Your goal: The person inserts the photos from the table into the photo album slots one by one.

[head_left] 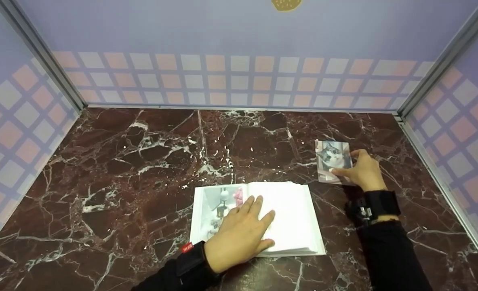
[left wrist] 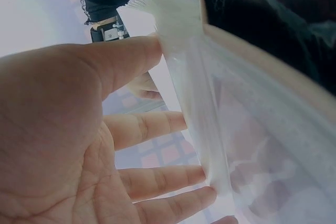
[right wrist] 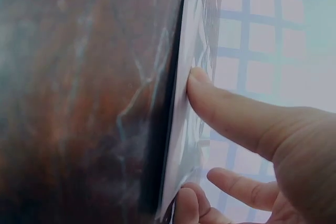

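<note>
An open photo album (head_left: 291, 218) lies on the dark marbled table, a picture showing on its left page and a bright white page on the right. Across its middle fold rests my left hand (head_left: 243, 234), fingers spread and pressing the pages. The left wrist view shows those fingertips against the page stack (left wrist: 191, 93). Farther right, my right hand (head_left: 364, 171) pinches a photo (head_left: 331, 155) of a grey and white cat by its right edge. In the right wrist view the thumb (right wrist: 226, 108) presses on the photo's face, with other fingers at its edge, close over the table.
Checked pale panels (head_left: 239, 81) rise behind the table (head_left: 142, 182), with similar side walls left and right. Metal strips (head_left: 424, 60) run along the panel corners. Each wrist wears a black strap (head_left: 382, 203).
</note>
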`<state>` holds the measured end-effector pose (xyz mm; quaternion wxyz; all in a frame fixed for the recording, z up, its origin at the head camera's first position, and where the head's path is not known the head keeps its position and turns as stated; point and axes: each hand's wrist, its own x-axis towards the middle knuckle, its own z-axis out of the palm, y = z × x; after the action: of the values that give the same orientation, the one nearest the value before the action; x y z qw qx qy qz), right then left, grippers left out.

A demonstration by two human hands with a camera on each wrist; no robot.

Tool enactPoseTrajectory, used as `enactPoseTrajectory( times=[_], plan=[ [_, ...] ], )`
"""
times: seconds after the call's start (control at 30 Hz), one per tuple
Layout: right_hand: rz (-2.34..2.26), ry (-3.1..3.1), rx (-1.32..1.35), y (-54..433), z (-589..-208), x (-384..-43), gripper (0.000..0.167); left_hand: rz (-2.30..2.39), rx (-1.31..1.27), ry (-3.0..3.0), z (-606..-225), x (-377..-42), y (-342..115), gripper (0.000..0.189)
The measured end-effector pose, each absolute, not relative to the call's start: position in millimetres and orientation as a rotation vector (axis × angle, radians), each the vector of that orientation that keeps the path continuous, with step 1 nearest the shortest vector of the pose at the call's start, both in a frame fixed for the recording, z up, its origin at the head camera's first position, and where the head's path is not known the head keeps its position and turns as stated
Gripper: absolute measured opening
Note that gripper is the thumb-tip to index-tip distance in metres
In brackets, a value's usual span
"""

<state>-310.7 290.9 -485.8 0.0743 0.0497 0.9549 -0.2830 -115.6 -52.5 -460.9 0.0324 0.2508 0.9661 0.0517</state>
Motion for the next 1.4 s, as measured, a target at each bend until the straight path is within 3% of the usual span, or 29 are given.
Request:
enactPoseTrajectory(
  times=[0.2,0.33,0.57,0.7,0.97,1.4],
  plan=[
    [-0.897,2.850,0.176,292.9,-486.0,-310.6,0.101,0.153,0.772,2.974,-461.6,-115.8,-52.3,0.069],
    [-0.911,2.875,0.187,294.8,-487.8,-311.3,0.095,0.150,0.764,2.964,-462.0,-116.3,-52.1,0.070],
    [-0.925,2.950,0.159,302.2,-493.1,-311.7,0.048,0.149,0.767,2.961,-462.6,-116.6,-52.4,0.069],
    [-0.927,2.993,0.154,304.5,-493.2,-311.1,0.035,0.139,0.783,2.974,-463.0,-116.4,-52.9,0.069],
    [-0.920,3.046,0.080,305.9,-491.7,-309.9,0.026,0.136,0.782,2.977,-463.6,-116.5,-53.3,0.069],
    [-0.885,3.028,0.051,309.5,-484.5,-308.4,0.030,0.104,0.798,2.988,-460.5,-114.2,-53.4,0.069]
  ],
)
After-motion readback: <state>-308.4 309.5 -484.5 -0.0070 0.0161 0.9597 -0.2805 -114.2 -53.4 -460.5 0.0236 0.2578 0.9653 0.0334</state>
